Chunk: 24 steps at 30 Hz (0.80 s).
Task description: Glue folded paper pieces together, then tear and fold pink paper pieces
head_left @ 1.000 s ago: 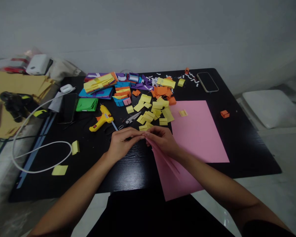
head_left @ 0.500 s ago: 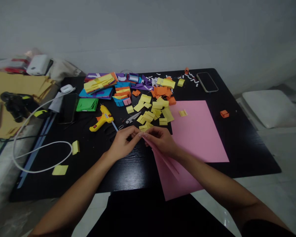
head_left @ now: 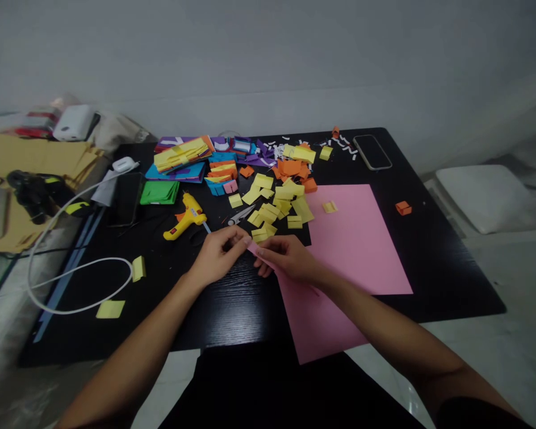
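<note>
Both hands are working above the black table point(head_left: 455, 277): left hand point(head_left: 217, 253) pinching one end of a narrow pink strip point(head_left: 258, 248), right hand point(head_left: 292, 257) gripping it further along. Strip is slanting down from left fingertips into right hand, near the table's front middle. Edge is looking folded, but light is poor and right hand is hiding the rest, so can't confirm.

Pink paper point(head_left: 361, 238) is lying flat beneath right hand and forearm, carrying one small yellow piece point(head_left: 329, 207). Yellow paper pieces point(head_left: 268, 211) are crowding the area just beyond the hands; orange pieces point(head_left: 295, 168) are sitting behind those. Yellow glue gun point(head_left: 187, 217) is resting beyond left hand, silver-bladed tool point(head_left: 243, 215) beside it, partly hidden. White cable point(head_left: 71, 313) is looping across the table's left side, phone point(head_left: 372, 152) lying at far right.

Left thumb and fingers are meeting at the strip's tip; right fingers are curling under, thumb pressing on top. Forearms are angling inward from both sides.
</note>
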Each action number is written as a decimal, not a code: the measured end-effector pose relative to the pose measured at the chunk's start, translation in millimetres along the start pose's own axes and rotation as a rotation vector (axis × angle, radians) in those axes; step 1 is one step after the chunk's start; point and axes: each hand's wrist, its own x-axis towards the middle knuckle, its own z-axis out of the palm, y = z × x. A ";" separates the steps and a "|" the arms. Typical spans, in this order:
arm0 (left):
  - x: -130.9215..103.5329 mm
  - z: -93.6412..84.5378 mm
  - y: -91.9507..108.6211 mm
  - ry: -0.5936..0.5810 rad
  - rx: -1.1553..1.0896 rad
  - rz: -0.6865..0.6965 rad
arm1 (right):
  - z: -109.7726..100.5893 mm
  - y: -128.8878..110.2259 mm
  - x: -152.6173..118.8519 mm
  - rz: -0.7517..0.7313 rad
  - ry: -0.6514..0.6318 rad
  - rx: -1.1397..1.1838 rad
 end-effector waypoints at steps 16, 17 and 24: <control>-70.0 -66.8 -1.7 -0.025 0.134 -0.163 | -8.2 -19.5 -9.2 0.124 -0.260 -0.488; -75.2 -64.7 -2.2 -0.007 0.190 -0.134 | -5.2 -19.4 -8.7 0.102 -0.265 -0.549; -86.3 -24.4 -11.3 -0.010 0.393 0.208 | 9.1 -6.8 -2.8 -0.259 -0.301 -0.962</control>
